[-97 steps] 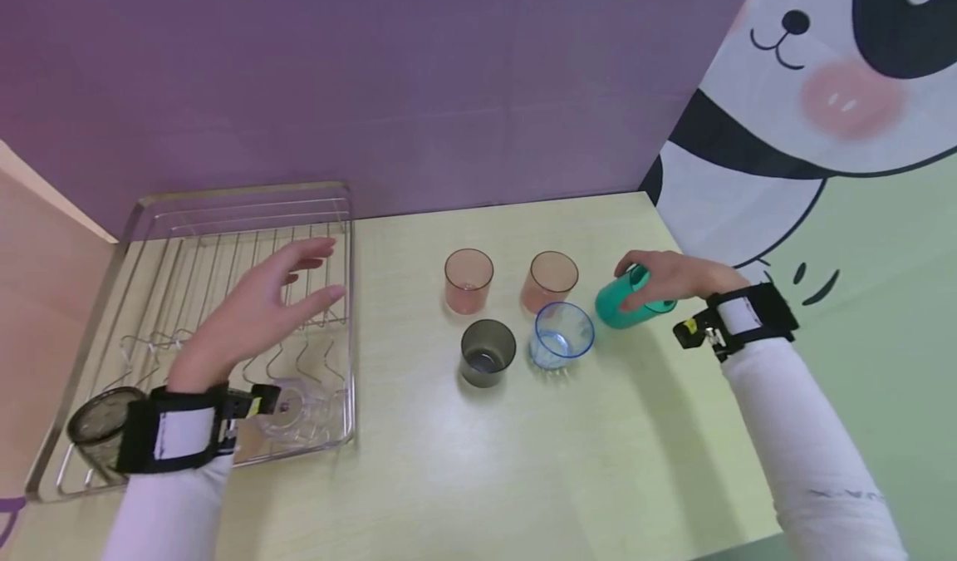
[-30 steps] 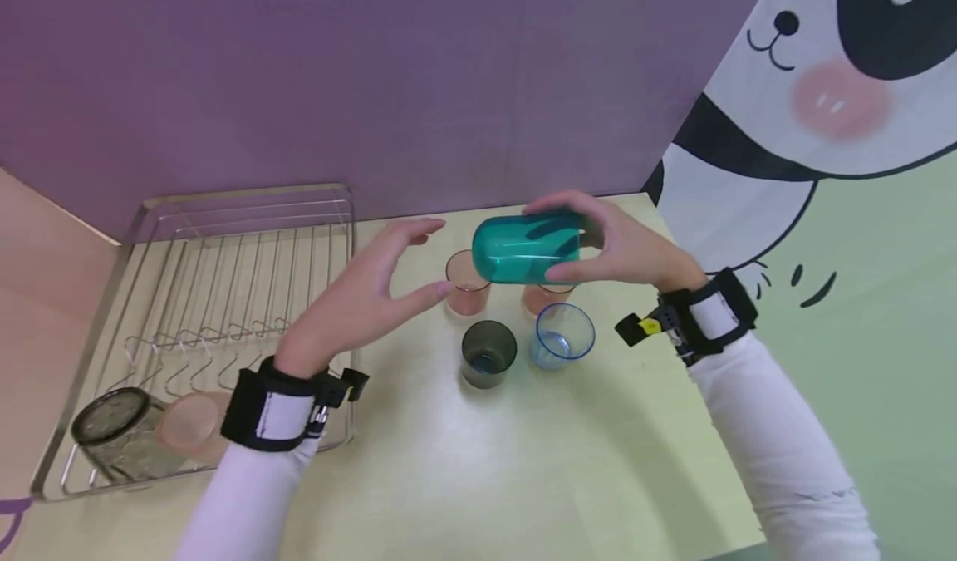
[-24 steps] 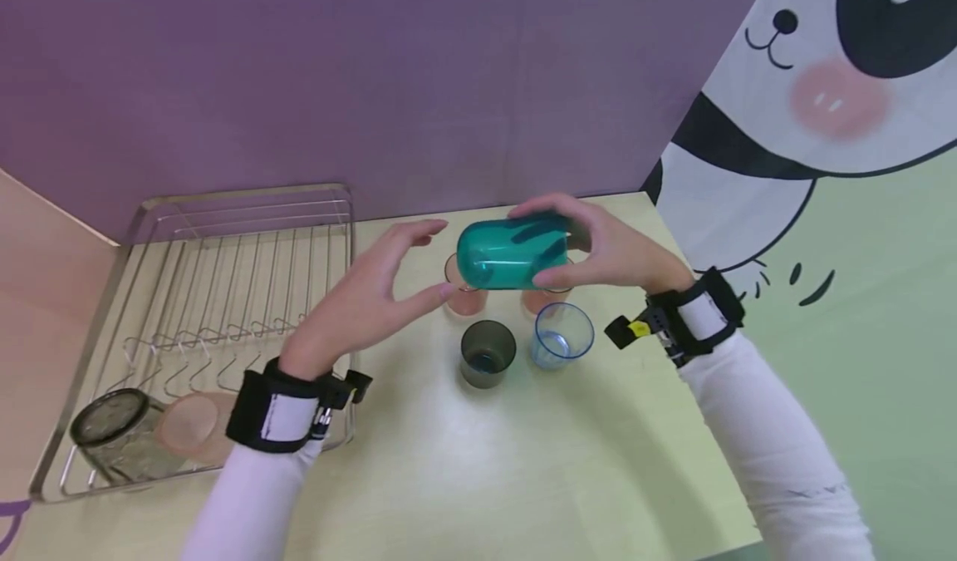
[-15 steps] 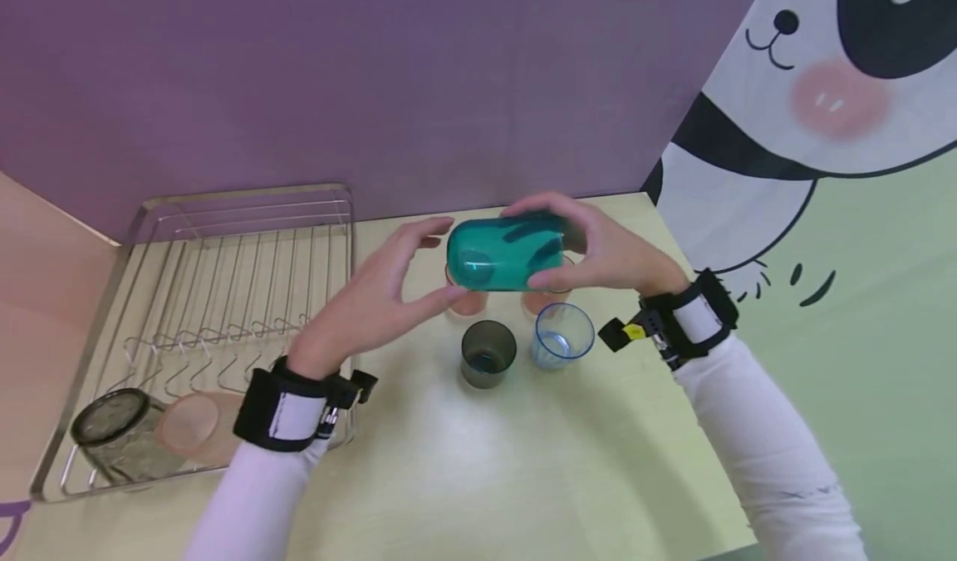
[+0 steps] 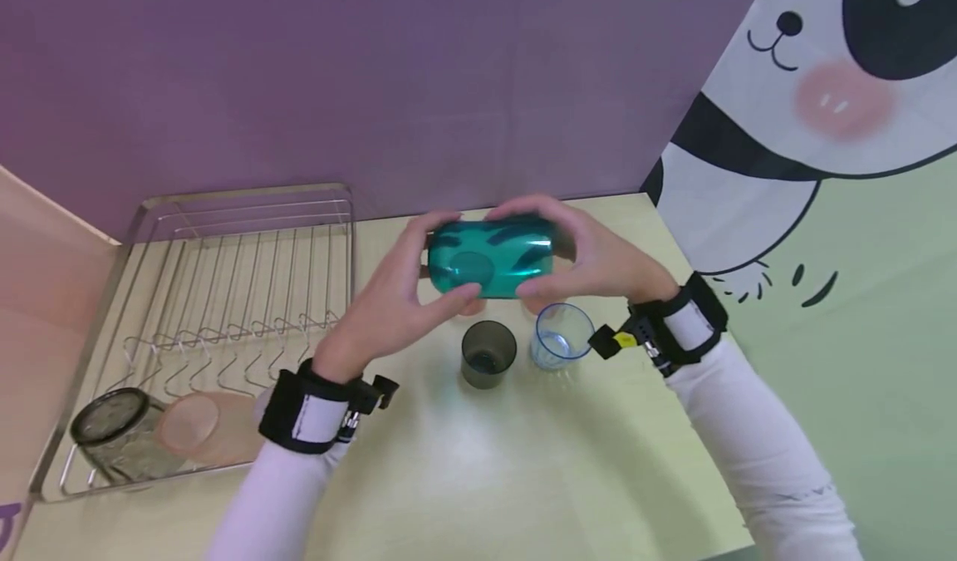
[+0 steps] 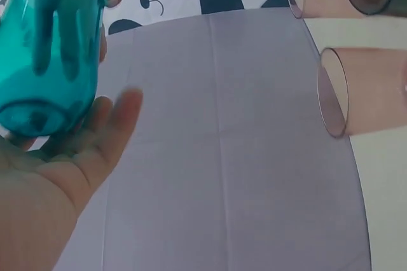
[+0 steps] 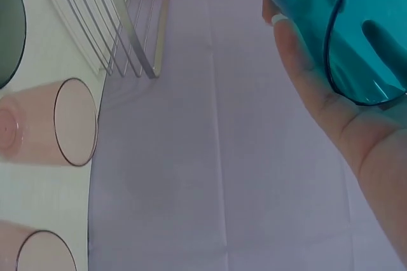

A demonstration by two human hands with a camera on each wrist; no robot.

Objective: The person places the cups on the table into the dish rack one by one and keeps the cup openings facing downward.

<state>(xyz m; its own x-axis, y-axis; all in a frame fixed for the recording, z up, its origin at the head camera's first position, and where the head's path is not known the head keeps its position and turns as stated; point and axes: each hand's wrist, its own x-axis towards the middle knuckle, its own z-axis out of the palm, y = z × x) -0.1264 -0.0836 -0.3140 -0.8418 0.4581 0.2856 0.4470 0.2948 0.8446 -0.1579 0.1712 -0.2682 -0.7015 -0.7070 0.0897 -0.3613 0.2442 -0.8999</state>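
Above the counter (image 5: 463, 478), mid-air, the teal cup (image 5: 497, 255) lies sideways, long axis nine to three o'clock: right hand (image 5: 594, 258) gripping the open end at three, left hand (image 5: 395, 299) curved round the base at nine, its actual grip impossible to tell. Left is nearer the wire rack (image 5: 247, 189), off toward eight, where a smoky glass (image 5: 120, 428) and pink cup (image 5: 198, 428) lean inside. Upright at six, a dark cup (image 5: 488, 370); near half past four, a blue-rimmed cup (image 5: 549, 353).
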